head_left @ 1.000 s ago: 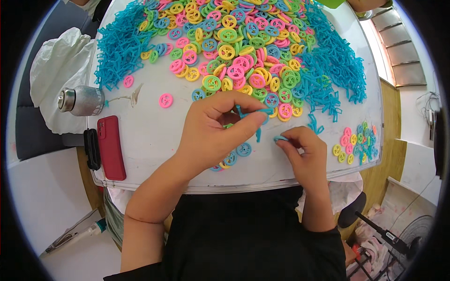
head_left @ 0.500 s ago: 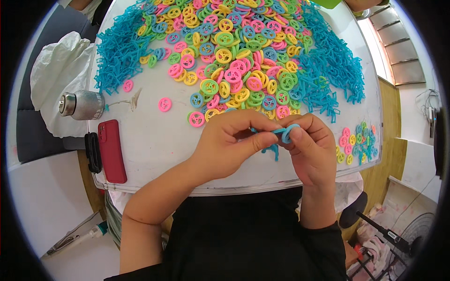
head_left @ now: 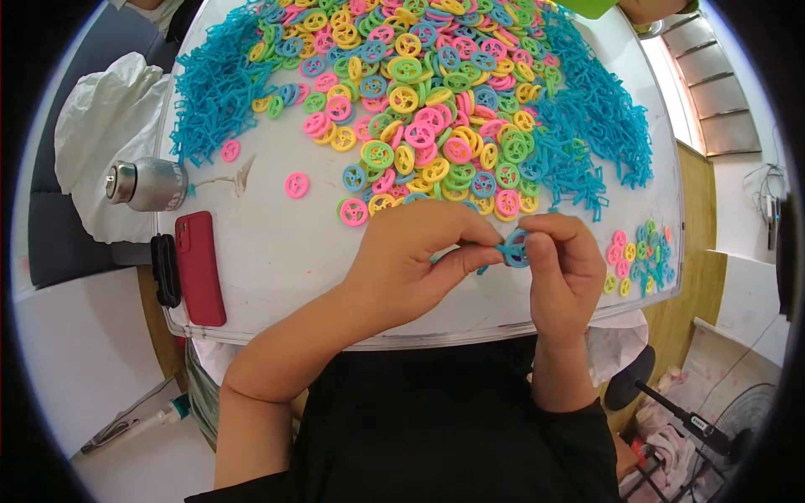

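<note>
Over the near part of the white table, my left hand [head_left: 407, 260] pinches a thin blue plastic piece between thumb and fingers. Most of that piece is hidden by the hand; a bit of it [head_left: 483, 270] shows under the thumb. My right hand [head_left: 563, 277] grips a small blue spoked wheel [head_left: 517, 250] by its rim, thumb on the near side. The wheel touches the end of the blue piece at my left fingertips. I cannot tell whether the two are joined. Beyond my hands lies a large heap of pink, yellow, green and blue wheels [head_left: 419, 134].
Blue plastic pieces pile up at the left [head_left: 214, 101] and right [head_left: 595, 109] of the heap. A small group of wheels and blue pieces [head_left: 641, 256] lies at the right edge. On the left are a red phone [head_left: 201, 268], a black case [head_left: 165, 270] and a metal flask [head_left: 149, 184].
The blue wheel has turned so its spoked face shows, and it sits slightly lower. My right fingers have shifted along its rim. My left hand keeps its pinch.
</note>
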`<state>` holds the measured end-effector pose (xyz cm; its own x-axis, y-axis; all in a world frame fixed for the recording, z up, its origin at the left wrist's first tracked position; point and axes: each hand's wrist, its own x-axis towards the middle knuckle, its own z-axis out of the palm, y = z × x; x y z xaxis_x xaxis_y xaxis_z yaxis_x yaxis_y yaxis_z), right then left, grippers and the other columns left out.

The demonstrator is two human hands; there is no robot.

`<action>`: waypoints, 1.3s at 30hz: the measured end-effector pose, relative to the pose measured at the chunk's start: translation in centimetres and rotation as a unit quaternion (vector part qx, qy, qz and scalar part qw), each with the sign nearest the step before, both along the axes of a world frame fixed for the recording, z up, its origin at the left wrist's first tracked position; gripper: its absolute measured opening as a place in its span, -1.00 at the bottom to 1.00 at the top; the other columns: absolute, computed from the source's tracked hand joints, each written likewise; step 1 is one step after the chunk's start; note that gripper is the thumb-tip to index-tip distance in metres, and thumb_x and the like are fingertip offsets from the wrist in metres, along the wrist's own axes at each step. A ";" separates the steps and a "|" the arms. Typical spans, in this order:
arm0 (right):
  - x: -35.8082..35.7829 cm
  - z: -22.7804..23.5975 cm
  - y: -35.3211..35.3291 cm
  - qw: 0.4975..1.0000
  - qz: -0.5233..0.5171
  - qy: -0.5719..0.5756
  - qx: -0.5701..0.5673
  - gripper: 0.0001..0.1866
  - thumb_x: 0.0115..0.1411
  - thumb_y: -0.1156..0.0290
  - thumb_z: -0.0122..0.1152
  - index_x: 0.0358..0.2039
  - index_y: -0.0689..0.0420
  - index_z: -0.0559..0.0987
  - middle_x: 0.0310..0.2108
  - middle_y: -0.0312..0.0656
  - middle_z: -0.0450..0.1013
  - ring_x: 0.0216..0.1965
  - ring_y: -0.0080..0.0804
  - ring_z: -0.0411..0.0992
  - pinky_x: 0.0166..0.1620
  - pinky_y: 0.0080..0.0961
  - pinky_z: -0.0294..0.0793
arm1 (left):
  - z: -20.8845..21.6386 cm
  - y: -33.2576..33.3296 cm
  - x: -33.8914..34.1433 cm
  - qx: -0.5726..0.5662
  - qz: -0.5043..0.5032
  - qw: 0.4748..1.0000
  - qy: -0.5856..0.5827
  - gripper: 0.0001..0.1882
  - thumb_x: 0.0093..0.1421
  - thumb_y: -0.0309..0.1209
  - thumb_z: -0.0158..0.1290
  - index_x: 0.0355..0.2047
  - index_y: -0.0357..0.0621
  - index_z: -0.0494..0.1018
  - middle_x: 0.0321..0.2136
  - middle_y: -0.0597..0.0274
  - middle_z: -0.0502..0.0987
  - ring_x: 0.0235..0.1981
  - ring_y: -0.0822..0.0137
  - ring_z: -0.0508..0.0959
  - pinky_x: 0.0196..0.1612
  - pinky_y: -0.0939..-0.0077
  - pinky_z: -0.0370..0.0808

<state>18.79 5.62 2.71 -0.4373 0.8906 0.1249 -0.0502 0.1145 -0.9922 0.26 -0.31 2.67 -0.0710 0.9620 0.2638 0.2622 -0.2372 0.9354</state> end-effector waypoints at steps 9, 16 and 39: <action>1.2 0.3 1.1 0.982 0.097 -0.077 0.142 -0.53 0.06 0.63 0.37 0.04 0.24 0.58 -0.32 -0.20 0.54 -0.36 -0.50 0.44 -0.34 -0.55 0.41 | -0.1 -0.4 0.2 -0.033 -0.021 0.998 -0.056 -0.84 0.11 -0.55 0.31 -0.28 -0.23 0.59 -0.36 0.20 0.64 -0.31 0.42 0.63 -0.23 0.54 0.56; 1.2 0.7 0.4 0.981 0.079 -0.136 0.117 -0.59 0.22 0.61 0.24 0.10 0.31 0.51 -0.49 -0.28 0.46 -0.51 -0.58 0.42 -0.38 -0.69 0.45 | -0.5 -0.5 0.9 -0.052 0.018 0.987 -0.153 -0.86 0.16 -0.57 0.27 -0.26 -0.23 0.58 -0.35 0.21 0.61 -0.34 0.46 0.62 -0.25 0.56 0.58; -0.9 0.7 1.4 0.825 0.170 -0.112 0.528 -0.71 -0.01 0.62 0.35 -0.21 0.29 0.61 -0.31 -0.07 0.49 -0.40 -0.22 0.53 -0.40 -0.41 0.52 | -0.2 0.3 -1.1 -0.177 0.067 0.920 -0.342 -0.88 0.21 -0.52 0.22 -0.31 -0.20 0.48 -0.45 0.27 0.58 -0.45 0.43 0.64 -0.41 0.60 0.55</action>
<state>17.90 7.01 3.36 -0.7564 0.1585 0.6346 -0.0871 0.9371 -0.3379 -0.85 -0.04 2.48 -0.2288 0.9493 -0.2155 -0.4121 0.1061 0.9049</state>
